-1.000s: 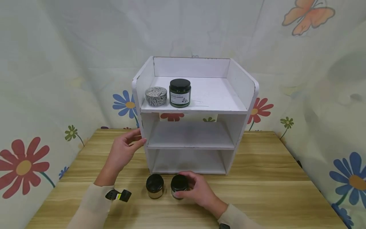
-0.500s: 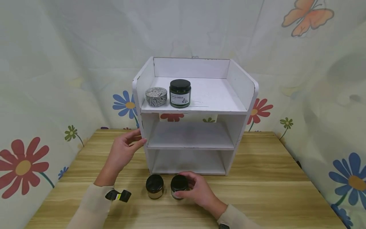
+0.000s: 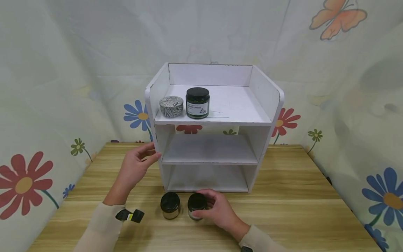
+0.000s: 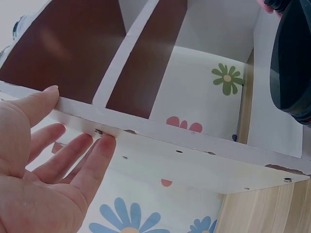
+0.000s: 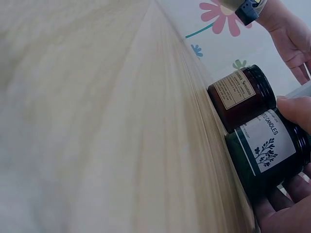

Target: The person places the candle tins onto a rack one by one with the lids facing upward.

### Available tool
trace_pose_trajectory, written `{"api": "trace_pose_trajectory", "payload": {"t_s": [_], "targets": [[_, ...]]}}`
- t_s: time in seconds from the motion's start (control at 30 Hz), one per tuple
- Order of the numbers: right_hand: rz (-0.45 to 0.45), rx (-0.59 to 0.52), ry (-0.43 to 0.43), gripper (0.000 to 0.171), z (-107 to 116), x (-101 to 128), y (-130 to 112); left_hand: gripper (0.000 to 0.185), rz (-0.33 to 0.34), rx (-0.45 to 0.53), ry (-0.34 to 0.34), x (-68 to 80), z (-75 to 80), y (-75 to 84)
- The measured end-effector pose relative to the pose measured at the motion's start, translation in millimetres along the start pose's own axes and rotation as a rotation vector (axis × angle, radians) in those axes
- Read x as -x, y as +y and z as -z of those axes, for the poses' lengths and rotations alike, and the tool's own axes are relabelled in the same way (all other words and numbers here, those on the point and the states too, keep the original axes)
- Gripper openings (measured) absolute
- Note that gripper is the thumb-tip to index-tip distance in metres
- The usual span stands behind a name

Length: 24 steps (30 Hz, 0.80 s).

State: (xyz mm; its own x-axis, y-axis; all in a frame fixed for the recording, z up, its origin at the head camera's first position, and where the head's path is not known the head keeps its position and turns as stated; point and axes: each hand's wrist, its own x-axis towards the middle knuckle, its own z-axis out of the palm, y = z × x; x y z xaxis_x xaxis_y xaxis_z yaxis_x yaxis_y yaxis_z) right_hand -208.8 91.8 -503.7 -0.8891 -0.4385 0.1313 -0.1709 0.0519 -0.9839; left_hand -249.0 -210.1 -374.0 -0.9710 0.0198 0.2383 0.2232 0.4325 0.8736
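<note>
My left hand [image 3: 135, 166] holds the left side panel of a white three-level shelf unit [image 3: 262, 91]. In the left wrist view its thumb lies over the panel's front edge, fingers against the outer face. On the table before the unit, my right hand [image 3: 220, 211] grips a dark green candle jar [image 5: 265, 145] with a black lid and white label, thumb on the near side, fingers behind. Just left of it stands a brown candle jar [image 5: 238, 94] with a black lid and a tan label.
On the top shelf stand a round black-and-white patterned tin [image 3: 171, 106] and a larger green candle jar [image 3: 197, 103], side by side at the left. The wood-grain table [image 3: 299, 203] extends to both sides. A flower-printed cloth [image 3: 78, 45] hangs behind.
</note>
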Motion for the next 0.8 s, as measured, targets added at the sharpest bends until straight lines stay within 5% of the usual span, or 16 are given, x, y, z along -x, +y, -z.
{"api": "trace_pose_trajectory", "payload": {"t_s": [0.8], "targets": [[0.018, -0.004, 0.012, 0.058, -2.7, 2.7, -4.1, 0.06, -0.018, 0.011, -0.003, -2.9, -0.6, -5.4]]}}
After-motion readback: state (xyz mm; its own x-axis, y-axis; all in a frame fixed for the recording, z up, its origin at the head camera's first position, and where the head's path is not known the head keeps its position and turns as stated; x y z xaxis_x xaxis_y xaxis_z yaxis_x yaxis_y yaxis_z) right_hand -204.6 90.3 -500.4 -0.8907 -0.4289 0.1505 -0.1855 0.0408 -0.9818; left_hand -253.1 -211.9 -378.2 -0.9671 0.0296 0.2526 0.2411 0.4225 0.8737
